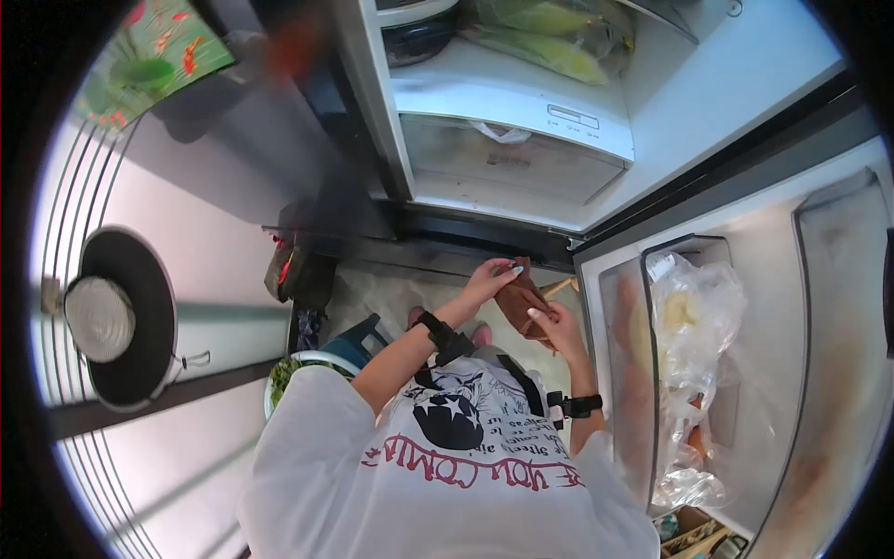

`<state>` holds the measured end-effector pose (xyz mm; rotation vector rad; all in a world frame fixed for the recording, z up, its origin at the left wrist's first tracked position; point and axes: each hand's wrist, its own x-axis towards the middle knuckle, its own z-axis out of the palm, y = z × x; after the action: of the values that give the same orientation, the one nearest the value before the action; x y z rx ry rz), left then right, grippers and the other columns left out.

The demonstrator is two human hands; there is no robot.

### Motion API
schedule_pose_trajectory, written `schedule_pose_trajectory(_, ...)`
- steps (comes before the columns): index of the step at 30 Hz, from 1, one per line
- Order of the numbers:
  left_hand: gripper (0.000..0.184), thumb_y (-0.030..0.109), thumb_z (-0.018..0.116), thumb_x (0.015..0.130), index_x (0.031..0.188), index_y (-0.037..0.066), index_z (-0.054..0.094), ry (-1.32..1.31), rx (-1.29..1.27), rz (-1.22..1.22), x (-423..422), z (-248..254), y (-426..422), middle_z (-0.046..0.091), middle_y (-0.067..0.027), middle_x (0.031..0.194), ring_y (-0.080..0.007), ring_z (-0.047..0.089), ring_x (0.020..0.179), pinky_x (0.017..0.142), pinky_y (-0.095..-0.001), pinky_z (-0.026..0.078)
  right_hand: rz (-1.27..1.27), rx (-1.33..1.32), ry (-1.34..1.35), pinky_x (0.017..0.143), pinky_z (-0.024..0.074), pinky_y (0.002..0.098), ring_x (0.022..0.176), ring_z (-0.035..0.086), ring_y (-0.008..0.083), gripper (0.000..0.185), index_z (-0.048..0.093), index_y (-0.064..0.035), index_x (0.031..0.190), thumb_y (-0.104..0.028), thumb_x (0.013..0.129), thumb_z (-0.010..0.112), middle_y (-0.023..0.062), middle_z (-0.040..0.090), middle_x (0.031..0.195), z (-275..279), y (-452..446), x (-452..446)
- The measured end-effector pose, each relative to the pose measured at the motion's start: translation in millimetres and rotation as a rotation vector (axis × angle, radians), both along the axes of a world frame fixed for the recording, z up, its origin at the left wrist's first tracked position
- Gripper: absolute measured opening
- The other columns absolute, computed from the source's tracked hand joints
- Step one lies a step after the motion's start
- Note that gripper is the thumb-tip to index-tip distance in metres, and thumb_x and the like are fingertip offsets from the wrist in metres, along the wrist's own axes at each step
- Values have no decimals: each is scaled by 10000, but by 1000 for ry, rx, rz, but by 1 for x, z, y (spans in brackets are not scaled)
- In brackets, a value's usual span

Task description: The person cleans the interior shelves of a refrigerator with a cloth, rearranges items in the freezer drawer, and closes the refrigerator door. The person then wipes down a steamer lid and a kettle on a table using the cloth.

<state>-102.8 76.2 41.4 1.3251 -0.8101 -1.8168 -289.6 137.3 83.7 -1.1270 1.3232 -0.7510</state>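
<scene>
A brown piece of what looks like cloth (521, 303) hangs between my two hands, in front of the open fridge. My left hand (494, 278) pinches its upper left edge. Lower down, on its right side, my right hand (559, 326) grips it with the thumb lying on top. Whether it is a flat cloth or a small pouch I cannot tell. The fridge drawer (512, 158) is beyond my hands, with a white bag handle showing inside it.
At right, the open fridge door (764, 391) carries plastic bags (694, 326) in its bin. Bagged corn (549, 42) lies on a shelf above the drawer. On the left counter stands a black pan (154, 307). Below is a bowl of greens (284, 377) beside a blue stool-like object (358, 345).
</scene>
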Motion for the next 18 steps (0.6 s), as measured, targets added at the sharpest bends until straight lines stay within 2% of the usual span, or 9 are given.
schedule_pose_trajectory(1,473,331,652,820,1171,46,514,-72,-108,-98,1,0,-5,565,-71,1106,-157,550,986,836,-297,449,-83,56,-9,468,392,214,556,503,53,272,601,-3,853,-270,830,647,-3,564,677,-3,2,-3)
schedule_pose_trajectory(2,455,299,659,819,1170,49,515,-139,-213,-198,1,0,-8,570,-64,1097,-153,547,988,839,-295,448,-111,68,-6,468,392,214,556,503,53,272,601,-3,853,-270,830,647,-3,564,677,-6,5,-6)
schedule_pose_trajectory(5,429,245,672,811,1162,50,518,-47,-293,-317,6,-1,-13,584,-53,1068,-152,546,980,832,-290,450,-382,15,-40,605,400,224,643,499,68,253,590,-21,855,-273,860,603,-6,560,692,12,12,1)
schedule_pose_trajectory(8,417,216,667,813,1157,35,516,-180,-366,-484,21,-4,-33,594,-49,1055,-149,543,982,833,-297,456,-570,-96,-146,571,385,217,632,494,70,225,587,-25,835,-247,871,584,-4,551,690,8,5,16)
schedule_pose_trajectory(12,382,104,611,835,1191,20,500,4,-308,-507,30,-8,-57,585,-73,1091,-151,539,996,855,-301,451,-572,-82,-95,543,390,235,565,488,89,233,584,-17,798,-242,849,620,-2,523,640,19,-21,39)
schedule_pose_trajectory(14,420,44,584,828,1233,16,476,1,-579,-516,25,9,-67,576,-89,1124,-154,540,1000,865,-298,447,-745,-275,-65,576,403,241,616,499,102,226,587,-1,803,-218,836,636,18,531,703,37,-35,58)
schedule_pose_trajectory(15,435,44,564,829,1251,10,463,-94,-648,-549,21,25,-74,570,-99,1149,-157,541,1014,857,-292,448,-756,-271,-66,576,403,241,616,499,102,226,587,-1,803,-218,836,636,18,531,703,40,-43,60)
schedule_pose_trajectory(17,425,65,563,835,1245,10,469,-75,-629,-514,5,24,-97,574,-96,1143,-163,549,1007,845,-286,450,-846,-601,299,620,416,257,705,511,121,245,594,26,832,-216,838,636,45,528,776,42,-63,59)
schedule_pose_trajectory(18,416,86,563,840,1239,10,475,-58,-613,-465,0,21,-104,577,-93,1137,-169,556,1000,833,-281,451,-891,-643,346,656,429,289,752,518,170,272,613,30,874,-239,837,631,84,523,822,43,-77,63)
